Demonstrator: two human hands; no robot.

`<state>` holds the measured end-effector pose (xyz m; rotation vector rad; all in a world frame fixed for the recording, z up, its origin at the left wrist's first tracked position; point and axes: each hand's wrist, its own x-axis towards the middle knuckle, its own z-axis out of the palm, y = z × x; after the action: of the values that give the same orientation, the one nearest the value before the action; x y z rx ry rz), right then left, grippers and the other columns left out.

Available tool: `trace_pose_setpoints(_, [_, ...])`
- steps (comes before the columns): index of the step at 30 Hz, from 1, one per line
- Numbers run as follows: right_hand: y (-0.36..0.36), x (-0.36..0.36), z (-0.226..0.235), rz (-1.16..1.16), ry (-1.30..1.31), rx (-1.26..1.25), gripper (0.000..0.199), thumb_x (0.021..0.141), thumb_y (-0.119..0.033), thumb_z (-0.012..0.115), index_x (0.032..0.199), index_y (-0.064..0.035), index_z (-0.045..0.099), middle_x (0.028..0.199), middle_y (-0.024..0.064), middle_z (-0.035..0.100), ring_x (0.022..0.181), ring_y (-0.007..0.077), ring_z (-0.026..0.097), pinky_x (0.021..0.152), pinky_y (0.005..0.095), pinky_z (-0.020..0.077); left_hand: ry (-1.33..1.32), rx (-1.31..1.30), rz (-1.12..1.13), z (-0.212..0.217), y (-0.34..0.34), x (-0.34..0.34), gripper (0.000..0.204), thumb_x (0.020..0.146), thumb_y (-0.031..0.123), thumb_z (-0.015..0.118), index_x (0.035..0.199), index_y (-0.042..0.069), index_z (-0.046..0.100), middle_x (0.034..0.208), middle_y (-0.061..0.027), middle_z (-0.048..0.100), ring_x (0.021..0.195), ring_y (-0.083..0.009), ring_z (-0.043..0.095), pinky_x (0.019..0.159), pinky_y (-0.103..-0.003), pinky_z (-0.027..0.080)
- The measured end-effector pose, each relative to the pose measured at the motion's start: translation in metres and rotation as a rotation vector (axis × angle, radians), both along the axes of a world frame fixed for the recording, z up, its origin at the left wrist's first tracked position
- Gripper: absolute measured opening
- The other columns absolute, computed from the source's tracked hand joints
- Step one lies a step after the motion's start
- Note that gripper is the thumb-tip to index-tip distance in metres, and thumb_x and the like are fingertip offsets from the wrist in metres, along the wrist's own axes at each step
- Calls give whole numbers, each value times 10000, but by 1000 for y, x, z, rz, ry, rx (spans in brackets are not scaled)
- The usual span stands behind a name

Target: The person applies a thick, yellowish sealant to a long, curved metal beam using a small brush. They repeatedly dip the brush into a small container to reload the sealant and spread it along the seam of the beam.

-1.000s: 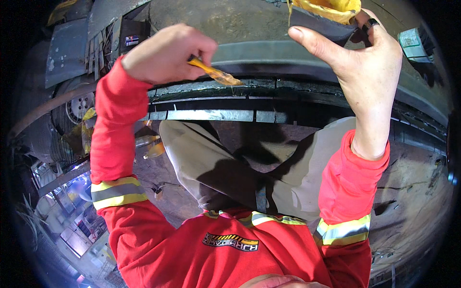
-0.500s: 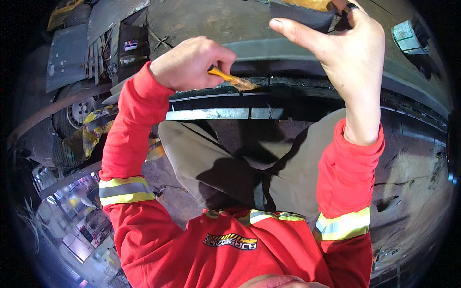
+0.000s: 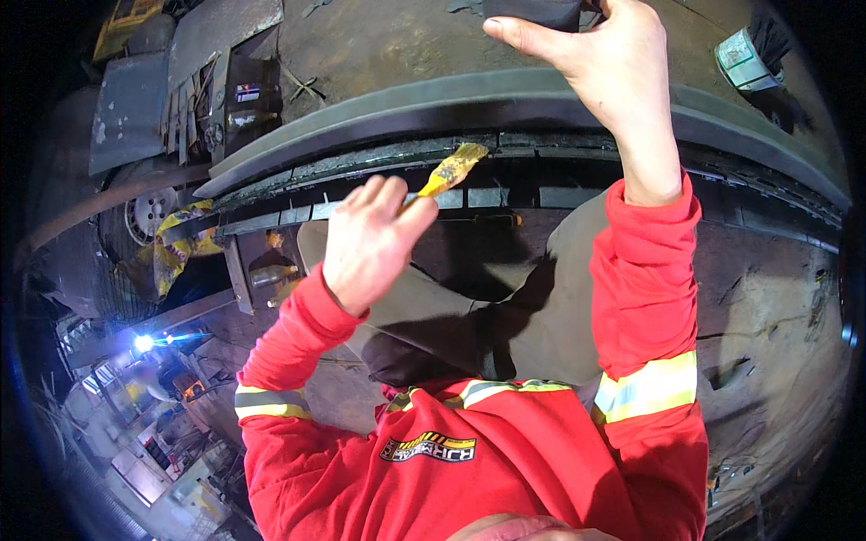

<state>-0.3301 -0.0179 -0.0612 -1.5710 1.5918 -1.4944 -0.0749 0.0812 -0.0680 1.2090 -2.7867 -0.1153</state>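
Note:
My left hand (image 3: 365,243) is closed round the handle of a paintbrush (image 3: 456,169) with a yellow handle. Its matted, yellowish bristles point up and right, over a long dark metal beam (image 3: 379,108) that crosses in front of my knees. Whether the bristles touch the beam, I cannot tell. At the top edge, beyond the beam, my right hand (image 3: 622,72) grips a dark container (image 3: 541,13) between thumb and fingers. Most of that container is cut off by the picture's edge, and its inside is hidden.
A white bucket (image 3: 747,56) holding dark thin pieces stands at the far right. Metal sheets (image 3: 135,104) and a wheel (image 3: 149,215) lie to the left, near a yellow patterned sheet (image 3: 185,234). A bright bluish light (image 3: 143,343) glares at the lower left.
My left hand has drawn back toward me with the paintbrush, whose bristles now point upward. My right hand and the container have shifted up and left. The bright light has appeared.

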Motion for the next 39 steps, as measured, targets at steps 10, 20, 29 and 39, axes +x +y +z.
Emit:
trace_pose_setpoints(10, [1,9,-2,18,15,9,534,590,-233,956,944,51,676,852,124,702,770,175,648,724,317,524,347,5,302,-19,46,-3,191,758,-15,776,886,57,653,739,-96,583,649,-306,594,605,-382,494])
trace_pose_setpoints(20, [0,18,-1,97,-90,-30,491,608,-219,958,928,21,673,813,72,690,725,115,599,672,292,506,723,401,749,-29,25,10,153,928,134,678,968,-12,660,638,-107,601,560,-147,554,566,-309,454])
trace_pose_setpoints(29, [-1,18,-8,41,87,-66,490,614,-217,956,933,22,672,862,100,718,781,142,653,724,304,527,600,373,593,-17,44,27,93,890,28,705,942,-20,645,772,-122,663,698,-158,633,682,-284,498])
trace_pose_setpoints(39, [3,31,-3,32,138,29,471,604,-218,961,886,8,660,817,81,699,744,121,621,697,291,514,554,204,704,-41,58,38,89,882,14,718,944,-16,661,776,-119,665,695,-165,630,677,-282,499])
